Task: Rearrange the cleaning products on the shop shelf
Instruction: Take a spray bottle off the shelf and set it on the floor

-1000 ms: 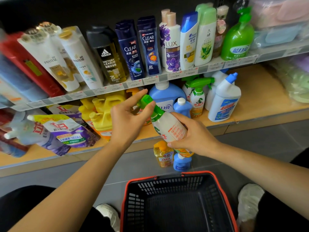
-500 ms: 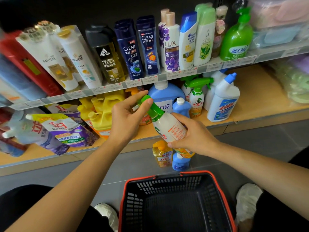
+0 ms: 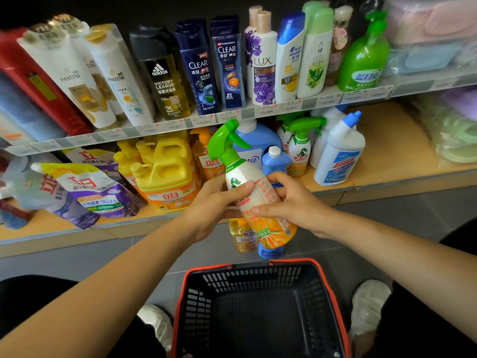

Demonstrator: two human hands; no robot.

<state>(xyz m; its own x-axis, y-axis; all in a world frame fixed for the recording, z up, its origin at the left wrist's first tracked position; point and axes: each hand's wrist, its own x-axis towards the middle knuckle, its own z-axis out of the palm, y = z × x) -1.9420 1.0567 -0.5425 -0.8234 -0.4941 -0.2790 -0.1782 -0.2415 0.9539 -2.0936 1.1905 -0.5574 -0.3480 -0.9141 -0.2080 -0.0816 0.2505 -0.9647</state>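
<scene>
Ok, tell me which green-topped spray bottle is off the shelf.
The spray bottle held tilted between the left hand and right hand. The other spray bottles stand upright on the lower shelf.

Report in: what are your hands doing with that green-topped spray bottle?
Now: left hand and right hand both grip the spray bottle. Bottle tilted, nozzle up-left, held in front of the lower shelf. Behind it on the shelf, small blue bottle.

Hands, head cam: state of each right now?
Left hand: closed on the spray bottle, thumb across its front.
Right hand: closed on the same spray bottle, fingers curled round its body.
</scene>
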